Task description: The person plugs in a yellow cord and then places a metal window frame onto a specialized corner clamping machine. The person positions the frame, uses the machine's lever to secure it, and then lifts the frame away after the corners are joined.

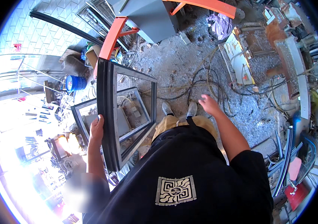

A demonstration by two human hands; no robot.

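Note:
A dark rectangular window frame [108, 97], with no pane visible in it, stands upright at my left side. My left hand [96, 128] is closed on its outer edge, the thumb showing along the side and the other fingers partly hidden. Through its opening a second, similar dark frame [80, 115] is visible, lower and tilted. Out in front of my right hip hangs my right hand [209, 105], its fingers loosely apart with nothing in them. Below that hand are my shoes [192, 109] and the floor.
Hoses and cables [207, 80] coil across the debris-strewn floor ahead. An orange metal beam [112, 37] rises beyond the frame, near a grey cabinet [147, 18]. A blue drum [75, 83] stands left. Metal profiles [284, 160] lean at the right, near a worn wooden structure [258, 56].

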